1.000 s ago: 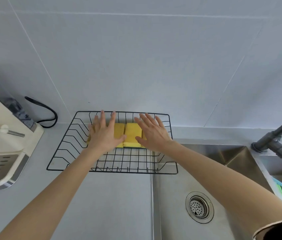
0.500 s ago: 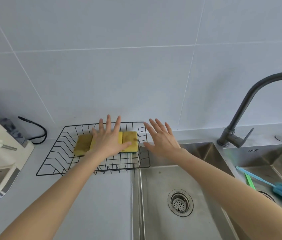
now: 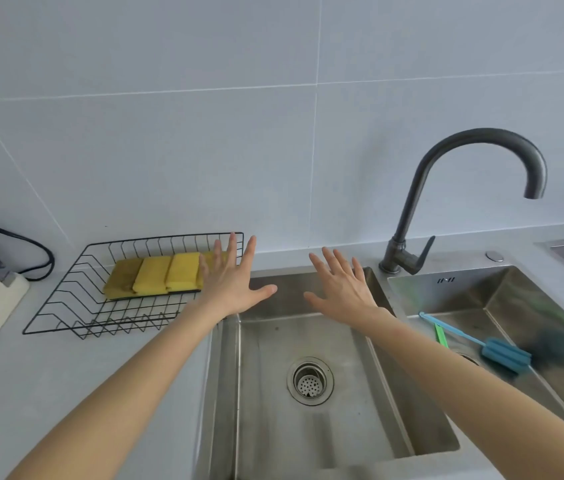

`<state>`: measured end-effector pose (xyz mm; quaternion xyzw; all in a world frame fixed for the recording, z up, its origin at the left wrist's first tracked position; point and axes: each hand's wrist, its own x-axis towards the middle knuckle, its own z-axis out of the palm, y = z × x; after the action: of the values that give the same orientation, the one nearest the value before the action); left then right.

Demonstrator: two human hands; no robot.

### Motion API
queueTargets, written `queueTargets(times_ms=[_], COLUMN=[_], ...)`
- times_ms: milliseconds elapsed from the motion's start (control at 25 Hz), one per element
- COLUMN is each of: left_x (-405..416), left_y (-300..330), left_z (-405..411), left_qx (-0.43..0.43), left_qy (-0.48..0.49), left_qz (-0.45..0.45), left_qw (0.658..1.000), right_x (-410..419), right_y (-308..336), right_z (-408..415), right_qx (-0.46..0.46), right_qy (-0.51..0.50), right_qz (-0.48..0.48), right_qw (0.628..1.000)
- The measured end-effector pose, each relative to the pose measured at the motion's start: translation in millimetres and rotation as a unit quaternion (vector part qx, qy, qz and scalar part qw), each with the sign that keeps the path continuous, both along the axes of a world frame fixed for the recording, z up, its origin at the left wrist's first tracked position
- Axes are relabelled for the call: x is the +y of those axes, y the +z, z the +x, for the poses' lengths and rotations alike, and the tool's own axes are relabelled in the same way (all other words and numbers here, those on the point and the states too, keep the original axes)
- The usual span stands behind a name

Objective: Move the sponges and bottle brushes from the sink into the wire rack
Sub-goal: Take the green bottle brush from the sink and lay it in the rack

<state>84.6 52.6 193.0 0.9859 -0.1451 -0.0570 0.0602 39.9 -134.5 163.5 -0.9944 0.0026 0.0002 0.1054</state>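
Single head-worn wide-angle view, looking forward and down, close over the sink and tiled wall

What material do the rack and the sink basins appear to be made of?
Wire rack: thin metal wire, seemingly with a black matte coating; it shows no glare. Sink basins: probably brushed stainless steel, grey with soft blurred reflections.

Your left hand hovers palm-down with fingers straight and spread at the right end of the wire rack. Your right hand, flat and spread likewise, hovers well right of that rack, both forearms outstretched.
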Motion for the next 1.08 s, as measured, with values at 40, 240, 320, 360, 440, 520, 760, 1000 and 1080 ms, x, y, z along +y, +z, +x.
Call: queueTargets(times_ms=[40,240,320,360,440,520,760,1000,1080], left_x=[-11.6,-75.6,-100.0,-114.0,-137.3,-160.5,-224.1,-283.3,-301.2], left_y=[-0.9,-9.8,-14.3,-17.1,-21.9,-26.2,-37.4,-47.8,-53.0], left_z=[-4.5,-24.1,-30.6,-33.9,-39.4,-43.9,-51.7,-55.0,-54.8], left_qx=[-0.002,0.01,0.016,0.022,0.026,0.031,0.054,0.075,0.083], left_qy=[0.0,-0.007,-0.017,-0.023,-0.032,-0.038,-0.066,-0.099,-0.109], left_qz=[0.001,0.008,0.012,0.011,0.007,-0.001,-0.009,-0.012,-0.012], left_qw=[1.0,1.0,1.0,0.999,0.999,0.999,0.996,0.992,0.99], right_x=[-11.3,-72.3,-94.5,-107.2,-129.4,-151.5,-216.4,-268.2,-284.2], right_y=[-0.7,-7.7,-12.5,-15.1,-20.6,-25.7,-40.3,-55.6,-61.1], right_z=[-5.0,-28.2,-35.6,-40.1,-46.9,-53.7,-66.3,-76.6,-78.8], right_qx=[0.003,0.01,0.014,0.016,0.018,0.023,0.032,0.054,0.063], right_qy=[-0.003,-0.013,-0.02,-0.024,-0.031,-0.037,-0.058,-0.084,-0.091], right_qz=[-0.001,-0.005,-0.007,-0.006,-0.003,-0.002,0.001,0.021,0.022], right_qw=[1.0,1.0,1.0,1.0,0.999,0.999,0.998,0.995,0.994])
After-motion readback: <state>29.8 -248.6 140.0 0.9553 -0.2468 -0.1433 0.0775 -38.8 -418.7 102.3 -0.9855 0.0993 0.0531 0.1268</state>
